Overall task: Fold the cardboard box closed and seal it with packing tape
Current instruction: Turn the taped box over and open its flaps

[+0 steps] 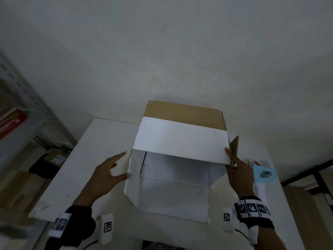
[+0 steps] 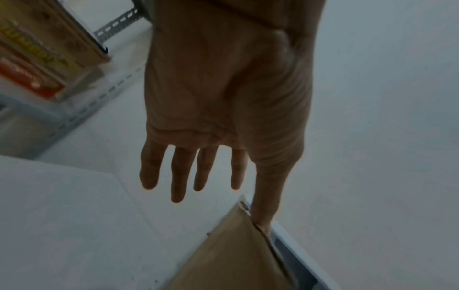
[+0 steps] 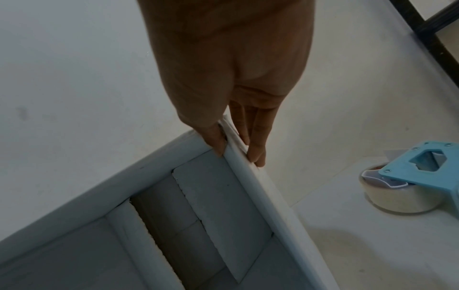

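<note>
The cardboard box (image 1: 180,138), brown outside and white inside, stands on the white table (image 1: 86,159) with its opening toward me. One white flap lies across its upper part. My right hand (image 1: 231,157) pinches the right side flap (image 1: 234,145); in the right wrist view the thumb is inside and the fingers outside the flap's edge (image 3: 261,188). My left hand (image 1: 120,166) is open beside the box's left wall, the thumb touching it. In the left wrist view the fingers (image 2: 177,176) are straight and the thumb rests on the brown flap (image 2: 231,255). A roll of packing tape (image 3: 402,194) in a blue dispenser (image 1: 264,175) sits right of the box.
A metal shelf (image 1: 27,114) with packages stands at the left. Boxes and a dark object (image 1: 45,163) lie on the floor beside the table. A dark frame (image 1: 320,177) is at the right. A plain wall rises behind the table.
</note>
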